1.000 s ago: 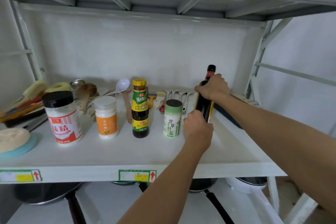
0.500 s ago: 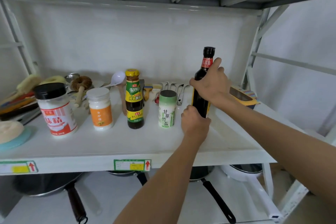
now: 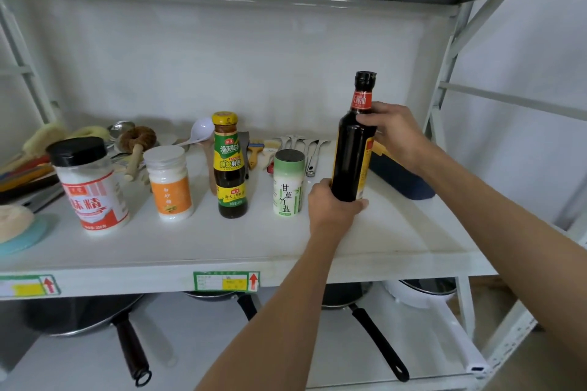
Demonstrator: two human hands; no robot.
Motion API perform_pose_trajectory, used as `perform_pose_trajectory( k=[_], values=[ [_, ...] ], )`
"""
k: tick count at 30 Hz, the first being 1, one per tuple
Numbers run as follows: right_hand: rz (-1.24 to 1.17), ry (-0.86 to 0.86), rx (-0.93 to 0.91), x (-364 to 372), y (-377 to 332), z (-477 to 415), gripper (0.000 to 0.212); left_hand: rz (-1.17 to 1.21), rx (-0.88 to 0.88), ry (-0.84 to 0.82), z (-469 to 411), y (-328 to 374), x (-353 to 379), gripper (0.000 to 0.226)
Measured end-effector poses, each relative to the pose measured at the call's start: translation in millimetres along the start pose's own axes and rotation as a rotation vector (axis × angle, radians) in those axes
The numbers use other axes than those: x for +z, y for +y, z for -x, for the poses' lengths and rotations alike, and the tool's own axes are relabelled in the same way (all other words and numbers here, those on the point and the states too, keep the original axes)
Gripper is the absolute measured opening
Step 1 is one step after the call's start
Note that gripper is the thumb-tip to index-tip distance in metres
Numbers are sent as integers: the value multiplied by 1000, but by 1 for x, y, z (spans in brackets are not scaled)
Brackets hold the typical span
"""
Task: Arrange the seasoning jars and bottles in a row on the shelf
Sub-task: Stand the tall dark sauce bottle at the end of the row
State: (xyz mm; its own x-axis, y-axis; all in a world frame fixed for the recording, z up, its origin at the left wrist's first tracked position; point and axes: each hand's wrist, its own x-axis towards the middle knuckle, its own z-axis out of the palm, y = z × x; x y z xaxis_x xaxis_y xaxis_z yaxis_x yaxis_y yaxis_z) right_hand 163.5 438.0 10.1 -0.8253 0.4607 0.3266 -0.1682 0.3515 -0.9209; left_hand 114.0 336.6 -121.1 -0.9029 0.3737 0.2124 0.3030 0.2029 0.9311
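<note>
On the white shelf point(image 3: 222, 244) stands a row: a black-lidded jar with a red label point(image 3: 92, 187), a white jar with an orange label point(image 3: 170, 182), a yellow-capped sauce bottle point(image 3: 229, 168) and a green-and-white salt canister point(image 3: 287, 182). Right of the canister a tall dark bottle point(image 3: 352, 149) stands upright. My left hand point(image 3: 330, 203) grips its base. My right hand point(image 3: 394, 133) wraps its shoulder below the red neck label. Whether the bottle's base touches the shelf is hidden by my left hand.
Behind the row lie a white ladle point(image 3: 200, 132), brushes point(image 3: 138, 144) and metal utensils point(image 3: 313, 152). A dark blue block point(image 3: 400, 178) sits behind the bottle at right. A sponge on a blue dish point(image 3: 19, 232) is at far left. Pans point(image 3: 79, 314) sit on the shelf below.
The dark bottle has been raised from a backward lean to upright and now stands in line beside the salt canister. Both hands stayed on it.
</note>
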Motion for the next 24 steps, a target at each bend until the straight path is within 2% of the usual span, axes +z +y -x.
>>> perform_pose_trajectory(
  k=[4,6,9,11,13,17,20,24],
  values=[
    [136,26,-6,-3,-2,2,25,50,-5,27,-2,-2,1,67],
    [156,97,-11,3,-5,4,32,84,-3,45,-1,-2,-1,71],
    [352,258,-35,15,-8,7,42,119,-6,10,2,0,-4,79],
    [463,252,-44,20,-11,7,48,142,5,-20,3,1,-4,77],
    [421,192,-21,18,-18,6,53,143,9,-22,2,0,-5,71],
    [108,108,-27,3,-36,5,42,122,3,-5,-3,-4,-1,56],
    [147,166,-49,4,-36,3,44,126,-1,-31,-3,-2,1,54],
    [146,263,-37,9,-35,-1,42,124,7,-28,-2,0,-4,66]
  ],
)
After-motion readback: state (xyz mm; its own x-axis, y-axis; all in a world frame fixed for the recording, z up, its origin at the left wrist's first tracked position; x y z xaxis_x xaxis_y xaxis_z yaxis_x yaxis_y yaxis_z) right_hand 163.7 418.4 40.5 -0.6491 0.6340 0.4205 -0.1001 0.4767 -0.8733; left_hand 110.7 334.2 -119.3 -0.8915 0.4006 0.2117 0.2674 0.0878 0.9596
